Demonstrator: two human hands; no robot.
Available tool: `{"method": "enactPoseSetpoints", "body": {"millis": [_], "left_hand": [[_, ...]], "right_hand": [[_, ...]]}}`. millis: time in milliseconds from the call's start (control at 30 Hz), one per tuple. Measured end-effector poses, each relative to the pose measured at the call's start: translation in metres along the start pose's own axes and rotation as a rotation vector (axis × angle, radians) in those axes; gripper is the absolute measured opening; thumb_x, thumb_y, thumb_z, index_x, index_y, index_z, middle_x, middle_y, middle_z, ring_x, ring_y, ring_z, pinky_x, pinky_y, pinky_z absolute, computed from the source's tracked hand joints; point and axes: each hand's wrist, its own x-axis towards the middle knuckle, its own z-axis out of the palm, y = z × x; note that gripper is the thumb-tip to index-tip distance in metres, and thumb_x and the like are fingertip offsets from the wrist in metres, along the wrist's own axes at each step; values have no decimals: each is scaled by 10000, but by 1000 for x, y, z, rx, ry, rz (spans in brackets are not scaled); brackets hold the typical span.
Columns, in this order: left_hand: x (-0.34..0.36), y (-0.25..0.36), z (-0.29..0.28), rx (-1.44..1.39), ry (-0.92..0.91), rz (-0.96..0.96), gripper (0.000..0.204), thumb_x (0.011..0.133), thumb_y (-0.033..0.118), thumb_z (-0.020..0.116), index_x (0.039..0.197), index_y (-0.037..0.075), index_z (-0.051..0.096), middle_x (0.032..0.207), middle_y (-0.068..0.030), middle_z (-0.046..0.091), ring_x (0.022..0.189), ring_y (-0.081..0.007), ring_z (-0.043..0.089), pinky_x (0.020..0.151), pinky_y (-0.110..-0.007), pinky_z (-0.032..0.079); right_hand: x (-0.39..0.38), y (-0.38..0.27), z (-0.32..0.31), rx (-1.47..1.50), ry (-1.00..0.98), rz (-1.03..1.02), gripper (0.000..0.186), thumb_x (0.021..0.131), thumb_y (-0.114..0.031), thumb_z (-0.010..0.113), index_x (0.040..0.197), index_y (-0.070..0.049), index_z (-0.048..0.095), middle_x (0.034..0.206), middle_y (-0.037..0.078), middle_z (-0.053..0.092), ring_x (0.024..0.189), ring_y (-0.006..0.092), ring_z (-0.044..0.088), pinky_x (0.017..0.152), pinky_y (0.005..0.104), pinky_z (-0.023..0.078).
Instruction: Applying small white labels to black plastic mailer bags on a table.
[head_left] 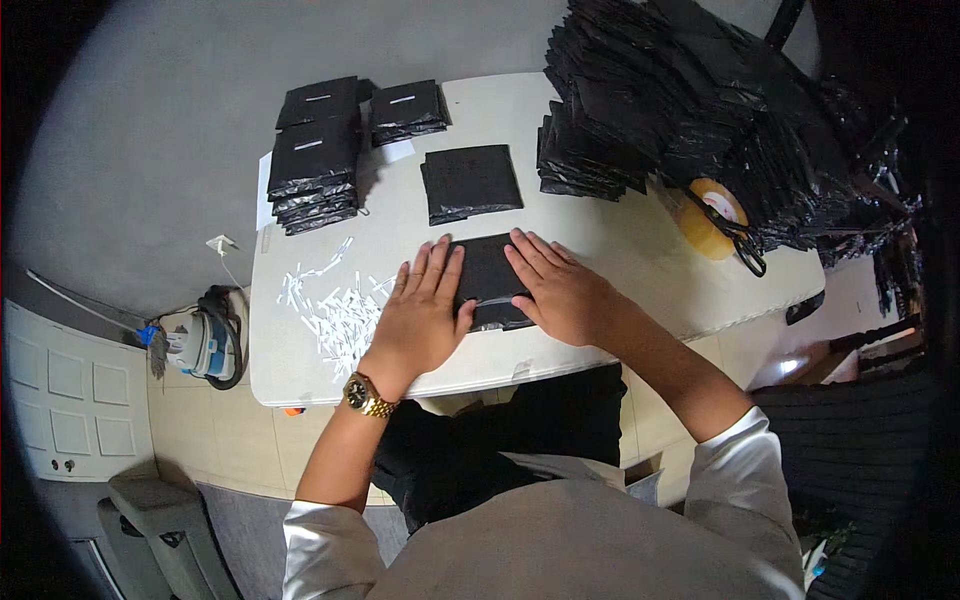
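A flat black plastic packet lies on the white table in front of me, with a shiny fold across its near part. My left hand rests flat along its left side, fingers stretched out and pointing away from me. On the other side my right hand lies with its fingers extended over the packet's right edge. Both palms face down and neither grips anything. Just beyond the packet sits another black plastic packet or small pile. Small white paper strips are scattered to the left of my left hand.
Stacked black packets with small white strips on top stand at the far left, beside a smaller stack. A tall heap of black packets fills the far right. Near it lie a tape roll and black-handled scissors.
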Motion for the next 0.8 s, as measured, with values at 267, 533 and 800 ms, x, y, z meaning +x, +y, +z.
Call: {"method": "enactPoseSetpoints", "body": {"millis": [267,533,800], "left_hand": [[-1,18,4,-59,85,55,617,1129,245,514,1671,-34,421,1775,-258,349,1645,-448,337,1326,-601,310],[-12,22,13,-54,170,41,601,1113,233,528,1633,-62,464,1733,-293,405,1616,-463,386,1303,-621,341],[-29,12,-9,-87,250,64,527,1057,209,634,1520,-42,608,1631,-270,544,1533,-444,501,1269,-565,410]], "right_hand": [[-1,-17,-7,-89,-37,92,736,1108,-361,632,1650,85,411,1725,354,357,1633,468,340,1346,586,275],[-11,-31,0,-104,-18,101,738,1117,-376,618,1637,107,414,1704,370,387,1626,474,354,1338,591,289],[-4,-55,-24,-212,-84,135,679,1081,-385,672,1550,89,547,1628,349,490,1540,460,472,1303,576,353]]}}
